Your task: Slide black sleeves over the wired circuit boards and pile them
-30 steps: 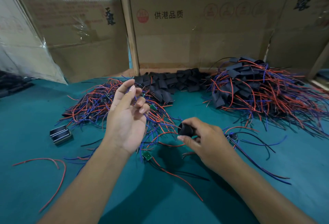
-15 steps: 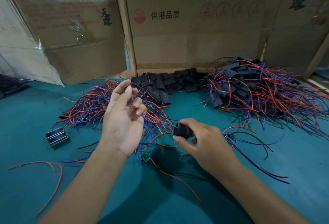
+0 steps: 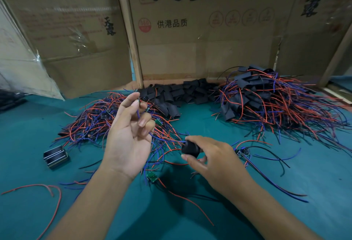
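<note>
Fingers of the left hand (image 3: 128, 136) have curled tighter, its grip pinching thin blue wires (image 3: 137, 113). Right hand (image 3: 213, 158) grips a soft black tubular sleeve (image 3: 190, 148), seemingly around the wires, above the teal table (image 3: 247, 211).

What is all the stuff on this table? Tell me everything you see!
Green cloth-covered table: one, teal green, under everything.
Pile of unsleeved wired circuit boards: one, red and blue wires, left, behind the left hand.
Heap of empty black sleeves: one, black, far middle.
Pile of sleeved boards: one, black with red and blue wires, far right.
Small green circuit board: one, green, lying near the wrists.
Small metal clip-like block: one, dark, left.
Loose red wire: one, near left.
Brown cardboard boxes: several, behind.
Left hand: pinches wires.
Right hand: grips a black sleeve.
</note>
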